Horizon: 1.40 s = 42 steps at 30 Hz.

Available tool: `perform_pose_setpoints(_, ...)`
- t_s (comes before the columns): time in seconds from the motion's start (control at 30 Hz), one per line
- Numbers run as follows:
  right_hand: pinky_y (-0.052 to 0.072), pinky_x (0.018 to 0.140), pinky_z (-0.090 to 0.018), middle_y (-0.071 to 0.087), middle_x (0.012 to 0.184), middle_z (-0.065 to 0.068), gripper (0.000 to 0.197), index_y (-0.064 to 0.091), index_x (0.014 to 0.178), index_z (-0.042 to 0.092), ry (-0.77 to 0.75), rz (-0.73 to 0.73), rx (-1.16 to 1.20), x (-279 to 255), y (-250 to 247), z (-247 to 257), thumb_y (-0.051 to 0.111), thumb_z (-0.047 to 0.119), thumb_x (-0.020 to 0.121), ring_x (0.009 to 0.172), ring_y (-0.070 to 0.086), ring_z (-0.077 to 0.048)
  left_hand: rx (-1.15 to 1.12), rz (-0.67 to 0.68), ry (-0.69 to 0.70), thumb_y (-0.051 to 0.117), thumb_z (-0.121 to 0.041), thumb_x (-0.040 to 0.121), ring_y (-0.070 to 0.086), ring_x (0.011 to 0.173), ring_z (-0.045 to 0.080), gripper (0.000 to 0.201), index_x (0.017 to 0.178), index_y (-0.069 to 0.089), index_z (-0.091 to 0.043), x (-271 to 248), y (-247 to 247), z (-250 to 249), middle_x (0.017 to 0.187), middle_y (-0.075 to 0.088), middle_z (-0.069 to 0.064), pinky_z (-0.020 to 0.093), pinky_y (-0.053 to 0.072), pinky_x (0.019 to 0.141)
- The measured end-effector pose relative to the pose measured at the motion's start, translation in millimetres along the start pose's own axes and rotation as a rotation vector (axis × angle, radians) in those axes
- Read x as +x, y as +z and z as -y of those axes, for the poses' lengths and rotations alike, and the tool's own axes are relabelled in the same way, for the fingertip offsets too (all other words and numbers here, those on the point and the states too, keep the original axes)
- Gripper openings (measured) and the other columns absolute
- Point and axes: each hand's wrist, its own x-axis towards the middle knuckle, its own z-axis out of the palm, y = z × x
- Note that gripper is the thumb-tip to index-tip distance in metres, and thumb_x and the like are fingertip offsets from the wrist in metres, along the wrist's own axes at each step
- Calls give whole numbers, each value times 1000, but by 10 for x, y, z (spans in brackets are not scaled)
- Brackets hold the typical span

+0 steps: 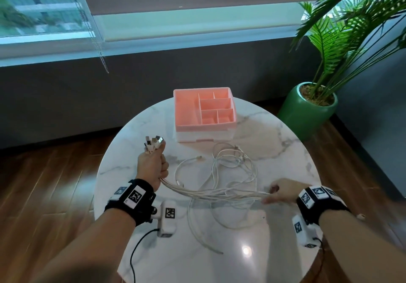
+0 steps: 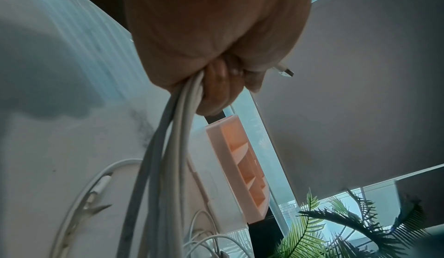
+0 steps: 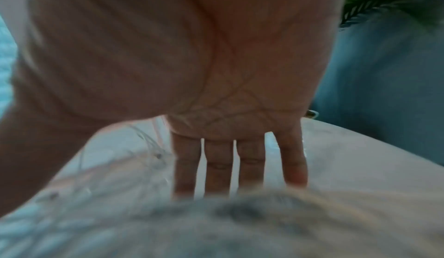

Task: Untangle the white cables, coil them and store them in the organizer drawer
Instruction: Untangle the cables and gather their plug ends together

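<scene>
My left hand grips a bundle of white cables in a fist over the round marble table, and their USB plugs stick up above the thumb. The strands stretch rightward to my right hand, whose fingers are straight and slightly spread where the cables reach it. The rest of the cables lie in tangled loops on the table between my hands and the pink organizer. Its white drawer is closed. The left wrist view shows the fist, cables and organizer.
A potted palm in a green pot stands on the floor right of the table. A window with a hanging blind chain runs behind. The table's near part holds only trailing cable ends and a light glare.
</scene>
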Motion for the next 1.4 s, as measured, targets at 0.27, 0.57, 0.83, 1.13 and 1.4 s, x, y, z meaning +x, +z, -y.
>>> perform_pose_setpoints(0.27,47,72,-32,67,85,-3,21,67,89,12,-348,-531,74,389,-543,1198,56,27,97,81,63,-22,81,-19,-1,66,-25,98,22,38,9,39,70,39,-26,61,-21,99,57,29,-3,16,17,39)
perform_pose_setpoints(0.57,45,68,-31,59,80,-2,21,60,80,14,-132,-376,-181,1200,13,1681,54,30,91,77,60,-26,79,-9,1,66,-27,98,21,40,9,39,71,38,-25,25,-66,54,56,29,-4,18,17,40)
perform_pose_setpoints(0.83,29,115,-53,53,65,8,20,64,71,20,30,-455,-280,1159,225,1537,53,6,79,70,50,-18,44,-11,-1,68,-28,97,22,40,9,39,71,39,-25,2,-54,74,56,30,-4,18,17,41)
perform_pose_setpoints(1.13,45,52,-19,65,69,-1,9,69,74,9,-184,-641,652,685,-463,1745,68,12,82,63,59,-15,19,27,20,67,-26,98,23,39,8,39,70,39,-24,-62,36,-7,54,32,-5,18,18,39)
perform_pose_setpoints(1.4,45,51,-29,71,79,-22,19,51,96,11,-591,-603,1338,-180,-1325,2171,60,-3,87,56,57,-23,-9,71,63,68,-26,97,23,39,9,41,69,38,-24,-167,160,-89,57,30,-3,17,18,37)
